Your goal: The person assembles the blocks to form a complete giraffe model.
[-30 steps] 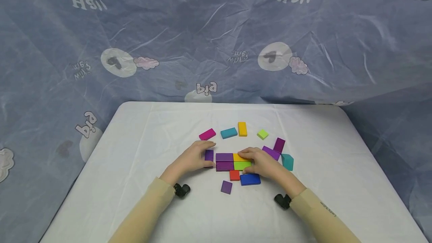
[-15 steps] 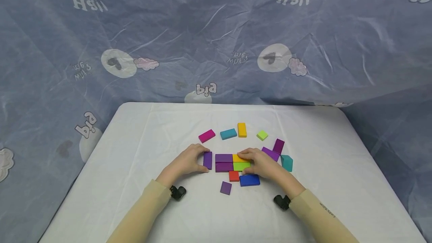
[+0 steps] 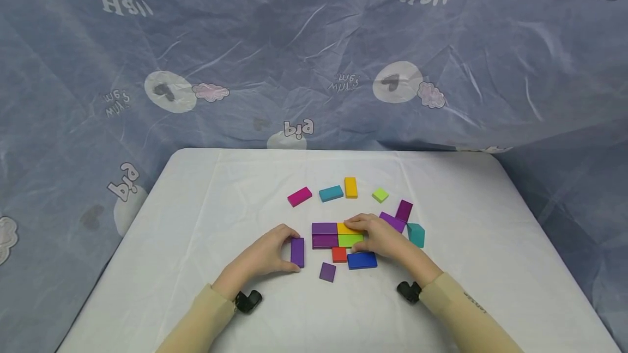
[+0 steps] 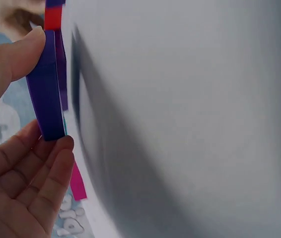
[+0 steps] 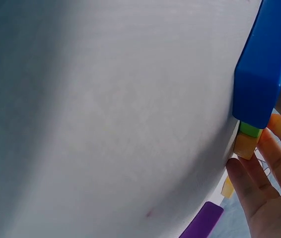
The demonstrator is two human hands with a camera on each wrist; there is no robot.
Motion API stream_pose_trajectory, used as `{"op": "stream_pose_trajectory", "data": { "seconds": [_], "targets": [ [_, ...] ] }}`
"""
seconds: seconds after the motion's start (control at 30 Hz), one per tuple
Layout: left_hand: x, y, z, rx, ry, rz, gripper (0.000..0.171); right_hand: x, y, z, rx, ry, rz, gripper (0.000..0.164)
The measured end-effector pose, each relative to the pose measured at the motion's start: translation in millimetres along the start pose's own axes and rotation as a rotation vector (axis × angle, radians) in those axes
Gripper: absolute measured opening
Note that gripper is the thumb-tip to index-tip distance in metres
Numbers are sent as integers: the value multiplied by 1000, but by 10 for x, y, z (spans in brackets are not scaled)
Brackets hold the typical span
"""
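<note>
Purple block: in the head view, sits pinched in left hand, apart from and left of yellow block and green block, both gripped by right hand. Has white tabletop reaching leftward to its edge. In left wrist view, shows both ends clasped. In right wrist view, shows blue block nearest.

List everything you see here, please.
Purple blocks: six visible, purple shades, centre, front, left, right
Yellow blocks: two, yellow, back, centre
Lime blocks: two, lime, back, centre
Teal blocks: two, teal shades, back, right
Pink block: one, pink, back left
Red block: one, red, front centre
Blue block: one, blue, beside red
Table: one, white, beneath
Backdrop: one, grey-blue, behind
Wrist cameras: two, black, wrists
Sleeves: two, beige, forearms
Left hand: one, bare, holding purple block
Right hand: one, bare, at centre
</note>
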State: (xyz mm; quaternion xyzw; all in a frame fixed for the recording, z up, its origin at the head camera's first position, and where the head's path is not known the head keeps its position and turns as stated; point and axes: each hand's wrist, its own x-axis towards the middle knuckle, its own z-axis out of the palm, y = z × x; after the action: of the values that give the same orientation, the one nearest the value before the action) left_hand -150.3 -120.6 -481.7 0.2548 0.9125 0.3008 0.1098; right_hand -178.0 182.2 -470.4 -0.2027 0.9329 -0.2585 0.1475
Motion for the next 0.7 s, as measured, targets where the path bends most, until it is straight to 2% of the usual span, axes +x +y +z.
{"op": "stream_pose_trajectory", "data": {
  "seconds": [0.23,0.47,0.7],
  "targets": [
    [-93,170,168,89,-64,62,62,2,7,2,-6,5,-5,63],
    [-67,261,233,233,-45,111,65,9,2,6,-6,-5,-4,62],
    [-30,284,244,227,-37,121,67,16,6,9,-14,2,-2,63]
  ]
}}
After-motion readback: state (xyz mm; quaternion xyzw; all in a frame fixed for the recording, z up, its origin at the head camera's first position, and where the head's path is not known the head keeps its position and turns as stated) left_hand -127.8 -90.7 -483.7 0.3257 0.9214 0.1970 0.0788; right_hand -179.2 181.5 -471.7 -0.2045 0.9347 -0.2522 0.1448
